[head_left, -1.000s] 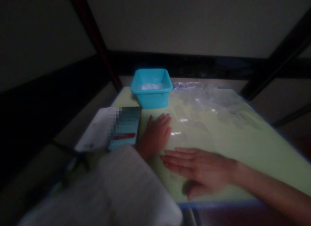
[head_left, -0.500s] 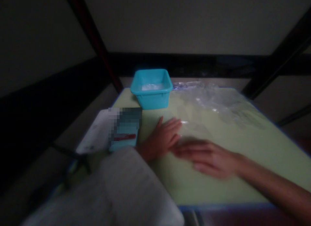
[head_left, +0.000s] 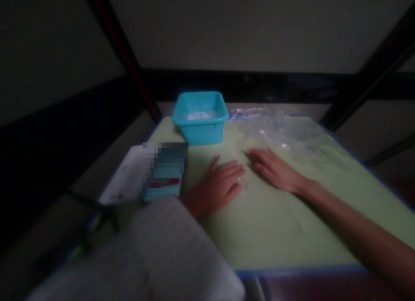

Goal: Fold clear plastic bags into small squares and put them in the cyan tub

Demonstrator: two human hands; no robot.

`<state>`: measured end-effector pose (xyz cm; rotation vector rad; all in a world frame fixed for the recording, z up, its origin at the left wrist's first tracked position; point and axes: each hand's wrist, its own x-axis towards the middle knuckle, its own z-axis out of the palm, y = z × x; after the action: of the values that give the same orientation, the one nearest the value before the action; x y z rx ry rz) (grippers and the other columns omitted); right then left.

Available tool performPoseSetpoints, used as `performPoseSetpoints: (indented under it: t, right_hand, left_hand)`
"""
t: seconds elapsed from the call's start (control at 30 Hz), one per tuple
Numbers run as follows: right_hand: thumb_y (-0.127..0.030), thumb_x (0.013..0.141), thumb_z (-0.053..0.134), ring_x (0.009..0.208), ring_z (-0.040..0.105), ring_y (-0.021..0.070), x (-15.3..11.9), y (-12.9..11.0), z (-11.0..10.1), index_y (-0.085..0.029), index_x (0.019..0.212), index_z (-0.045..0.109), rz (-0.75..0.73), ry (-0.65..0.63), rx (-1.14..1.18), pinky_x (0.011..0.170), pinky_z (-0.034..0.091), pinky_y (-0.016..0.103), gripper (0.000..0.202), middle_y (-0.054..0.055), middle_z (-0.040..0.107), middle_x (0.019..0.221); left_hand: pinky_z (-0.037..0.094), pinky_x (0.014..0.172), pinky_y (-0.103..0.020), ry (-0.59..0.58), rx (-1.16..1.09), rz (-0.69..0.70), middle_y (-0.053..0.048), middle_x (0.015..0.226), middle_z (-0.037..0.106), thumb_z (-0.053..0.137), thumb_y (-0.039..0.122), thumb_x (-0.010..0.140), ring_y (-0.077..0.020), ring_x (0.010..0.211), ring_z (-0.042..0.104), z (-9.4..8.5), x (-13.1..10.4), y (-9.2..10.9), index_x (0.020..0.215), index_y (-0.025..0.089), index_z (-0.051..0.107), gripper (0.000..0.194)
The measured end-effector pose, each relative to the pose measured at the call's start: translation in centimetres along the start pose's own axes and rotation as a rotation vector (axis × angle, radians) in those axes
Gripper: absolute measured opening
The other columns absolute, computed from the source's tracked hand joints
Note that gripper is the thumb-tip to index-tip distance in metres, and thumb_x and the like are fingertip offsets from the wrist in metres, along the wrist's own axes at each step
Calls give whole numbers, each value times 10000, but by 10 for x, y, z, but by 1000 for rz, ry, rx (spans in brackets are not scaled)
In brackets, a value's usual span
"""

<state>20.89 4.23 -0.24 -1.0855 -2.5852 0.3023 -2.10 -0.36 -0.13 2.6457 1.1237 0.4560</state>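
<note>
My left hand [head_left: 220, 186] lies palm down on the pale green table top [head_left: 259, 240], its fingers stretched out and the thumb apart. To the right of it, my right hand [head_left: 274, 169] is also palm down, with its fingers extended and slightly blurred. Faint glints of something clear and thin show at the left fingertips; its outline is hard to make out. Neither hand grips anything. Beyond my right hand spreads a crumpled clear plastic sheet [head_left: 285, 132].
A turquoise plastic basin [head_left: 202, 132] with whitish contents stands at the back. Left of my left hand lies a partly pixelated, light-blue flat item [head_left: 164, 191] with a red mark, beside a white surface [head_left: 125, 173]. A grey padded shape [head_left: 181, 249] fills the lower left.
My right hand has moved away from beside my left hand, farther across the table toward the back. My left hand has stayed almost in place.
</note>
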Motion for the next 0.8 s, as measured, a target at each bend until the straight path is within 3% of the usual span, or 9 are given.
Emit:
performPoseSetpoints:
  t: [0.37,0.5,0.63,0.8]
  right_hand:
    - [-351,966,298,1302,402,260,-3,-2,-1,-180,1363,361,-42,3,-12,1106,188,576,438,118,483,1379]
    - [-330,959,312,1312,390,265,-4,0,-1,-174,1382,344,-56,54,-17,1096,227,564,452,130,473,1387]
    - [-313,949,346,1327,368,262,-5,1,1,-176,1405,321,-90,27,-45,1092,249,549,477,126,436,1421]
    - [-320,944,363,1368,288,264,-5,2,5,-179,1424,307,-123,11,-104,1100,235,541,503,121,354,1474]
  left_hand:
    - [51,1144,-526,11,-20,26,-81,1375,501,429,263,915,-203,1334,372,-1,1,1,1244,181,517,350]
    - [143,1158,-447,-7,-16,219,-105,1429,427,447,243,899,-195,1359,328,-5,-2,11,1307,128,457,424]
    - [202,1155,-368,-142,-48,457,-126,1442,401,406,287,932,-191,1377,296,-3,-8,28,1332,86,430,448]
    - [193,1164,-373,-220,-145,521,-136,1478,332,402,397,941,-215,1408,209,3,-15,35,1384,87,369,542]
